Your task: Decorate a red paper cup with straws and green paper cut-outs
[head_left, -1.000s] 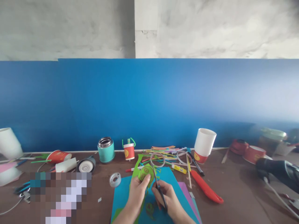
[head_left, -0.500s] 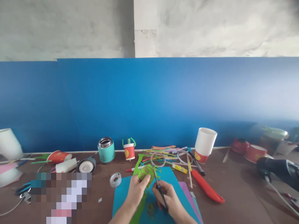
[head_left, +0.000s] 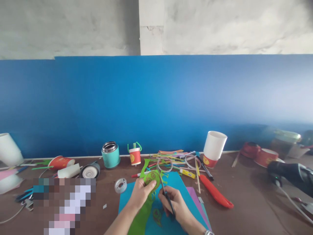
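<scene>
My left hand (head_left: 140,195) pinches a round green paper cut-out (head_left: 149,178) with drawn lines on it, thumb on top. In my right hand (head_left: 176,204) is a pair of scissors (head_left: 166,193) with black handles, its blades pointing up beside the cut-out's right edge. A longer piece of green paper (head_left: 140,220) runs beneath my left hand and wrist. Blue paper sheets (head_left: 174,181) lie under both hands, and a small green cut-out (head_left: 156,216) with drawn marks rests on them. Whether the blades touch the paper I cannot tell.
Colourful sticks (head_left: 158,161) and a yellow glue stick (head_left: 187,173) lie behind the hands. A tape roll (head_left: 116,186) and teal jar (head_left: 111,158) stand left. To the right are a red-orange tool (head_left: 216,194), stacked paper cups (head_left: 215,147) and a black device (head_left: 290,176).
The head view has tilted down slightly. My left hand has shifted a little left with the round cut-out; the scissors stay in my right hand, and a wristwatch now shows at my right wrist.
</scene>
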The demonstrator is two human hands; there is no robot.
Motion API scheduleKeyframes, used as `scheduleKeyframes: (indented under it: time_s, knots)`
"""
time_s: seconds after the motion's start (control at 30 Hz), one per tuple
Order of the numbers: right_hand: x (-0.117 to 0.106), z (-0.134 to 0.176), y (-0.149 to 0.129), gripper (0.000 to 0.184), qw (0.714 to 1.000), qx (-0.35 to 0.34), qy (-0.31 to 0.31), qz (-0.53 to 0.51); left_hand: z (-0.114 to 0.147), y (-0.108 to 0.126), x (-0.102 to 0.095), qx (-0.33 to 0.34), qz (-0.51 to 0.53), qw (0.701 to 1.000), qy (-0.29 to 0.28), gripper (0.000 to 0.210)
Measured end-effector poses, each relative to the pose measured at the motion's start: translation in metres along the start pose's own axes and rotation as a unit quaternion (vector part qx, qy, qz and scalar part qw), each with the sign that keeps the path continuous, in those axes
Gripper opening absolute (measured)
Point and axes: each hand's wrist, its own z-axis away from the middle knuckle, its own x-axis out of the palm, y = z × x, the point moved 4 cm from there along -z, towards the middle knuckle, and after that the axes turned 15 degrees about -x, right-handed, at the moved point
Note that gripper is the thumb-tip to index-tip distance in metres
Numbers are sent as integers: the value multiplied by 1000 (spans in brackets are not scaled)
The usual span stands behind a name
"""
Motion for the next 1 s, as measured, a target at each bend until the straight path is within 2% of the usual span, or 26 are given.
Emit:
scheduleKeyframes:
  time_s: [0.17,0.4,0.67,1.0]
  knots:
    - [1,0,-1,31,1000,-5,-7,-4,1,2,3,-3,10,1000,-28,23]
    - [-1,-1,3,34,1000,-8,-5,-4,-1,-7,3,0,14,1000,26,30]
    - [3,1,1,35,999,-22,-20,-45,1,-14,10,-15,103,992,69,25]
    - [2,1,1,34,999,-29,-16,-29,0,-12,11,-26,115,991,62,25]
